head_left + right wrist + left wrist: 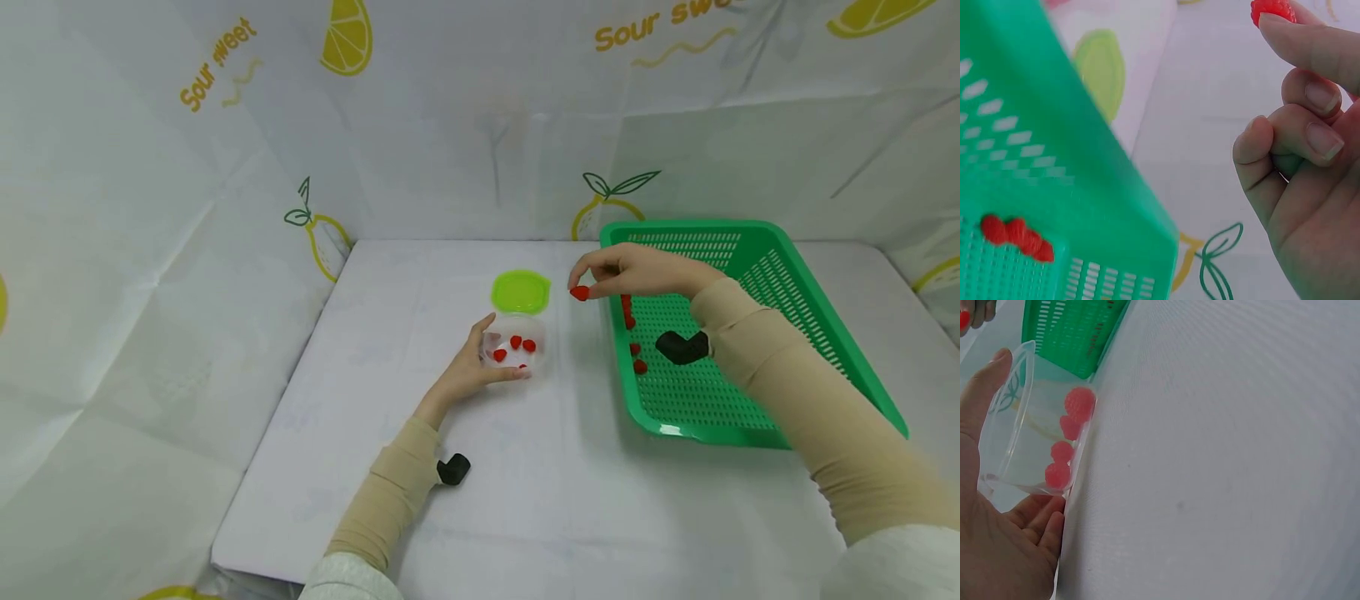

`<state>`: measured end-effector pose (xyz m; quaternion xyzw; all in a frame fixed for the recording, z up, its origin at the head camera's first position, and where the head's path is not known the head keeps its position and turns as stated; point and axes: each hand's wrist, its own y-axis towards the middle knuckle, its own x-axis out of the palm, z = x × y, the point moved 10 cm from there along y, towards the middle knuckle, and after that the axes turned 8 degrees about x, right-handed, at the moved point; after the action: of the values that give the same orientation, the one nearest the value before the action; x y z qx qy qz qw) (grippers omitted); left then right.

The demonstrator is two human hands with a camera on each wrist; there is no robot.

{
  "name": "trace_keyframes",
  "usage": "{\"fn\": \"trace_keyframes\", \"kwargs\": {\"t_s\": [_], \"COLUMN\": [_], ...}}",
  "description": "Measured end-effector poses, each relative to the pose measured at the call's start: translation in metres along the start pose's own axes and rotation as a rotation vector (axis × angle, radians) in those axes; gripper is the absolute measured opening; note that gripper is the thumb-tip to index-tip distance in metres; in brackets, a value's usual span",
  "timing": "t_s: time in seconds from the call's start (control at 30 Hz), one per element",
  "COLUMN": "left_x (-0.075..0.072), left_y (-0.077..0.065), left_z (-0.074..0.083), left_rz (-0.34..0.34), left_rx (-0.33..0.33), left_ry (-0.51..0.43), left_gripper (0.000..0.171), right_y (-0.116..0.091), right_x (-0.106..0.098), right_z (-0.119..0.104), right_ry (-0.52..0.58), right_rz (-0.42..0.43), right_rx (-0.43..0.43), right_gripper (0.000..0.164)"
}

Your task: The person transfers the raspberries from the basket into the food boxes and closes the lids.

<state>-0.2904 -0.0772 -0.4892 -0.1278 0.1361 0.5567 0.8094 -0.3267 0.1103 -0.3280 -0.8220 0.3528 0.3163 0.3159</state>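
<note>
The right hand [637, 268] pinches a red berry [580, 293] in the air beside the green basket [720, 436], best squeezed lightly, while the left hand [465, 371] curls round the clear container [1038, 434], ideally keeping it steady.

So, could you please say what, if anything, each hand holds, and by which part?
The right hand pinches a raspberry by its sides; the left hand holds a clear container by its walls.

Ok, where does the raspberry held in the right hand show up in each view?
Head: raspberry, right of centre, just left of the green basket.
Left wrist: raspberry near the left edge's top, cut off.
Right wrist: raspberry at the top edge, right of centre.
Shared landmark: green basket.
</note>
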Motion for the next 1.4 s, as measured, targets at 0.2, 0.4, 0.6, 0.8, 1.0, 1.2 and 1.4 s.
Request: {"fn": "trace_keyframes", "kwargs": {"t_s": [0.2, 0.4, 0.6, 0.8, 1.0, 1.2, 1.4], "left_x": [0.0, 0.001, 0.001, 0.001, 0.001, 0.0, -0.001], "left_y": [-0.001, 0.001, 0.002, 0.002, 0.002, 0.003, 0.001], "left_z": [0.0, 0.001, 0.002, 0.002, 0.002, 0.003, 0.003], "left_rz": [0.0, -0.008, -0.013, -0.013, -0.013, -0.013, -0.015], "left_rx": [-0.018, 0.003, 0.015, 0.03, 0.027, 0.029, 0.026], "left_ry": [-0.005, -0.013, -0.018, -0.004, -0.002, -0.001, -0.003], "left_gripper": [0.106, 0.106, 0.104, 0.104, 0.104, 0.104, 0.103], "right_y": [0.019, 0.037, 0.054, 0.07, 0.082, 0.09, 0.098], "right_x": [0.016, 0.032, 0.046, 0.06, 0.081, 0.092, 0.097], "right_z": [-0.017, -0.023, -0.026, -0.029, -0.023, -0.02, -0.023], "right_ry": [0.014, 0.012, -0.01, -0.041, -0.092, -0.117, -0.154], "right_rz": [-0.022, -0.047, -0.07, -0.105, -0.183, -0.2, -0.18], "right_rx": [-0.053, -0.076, -0.072, -0.061, -0.039, -0.034, -0.063], "right_gripper": [0.018, 0.018, 0.02, 0.02, 0.02, 0.023, 0.023]}}
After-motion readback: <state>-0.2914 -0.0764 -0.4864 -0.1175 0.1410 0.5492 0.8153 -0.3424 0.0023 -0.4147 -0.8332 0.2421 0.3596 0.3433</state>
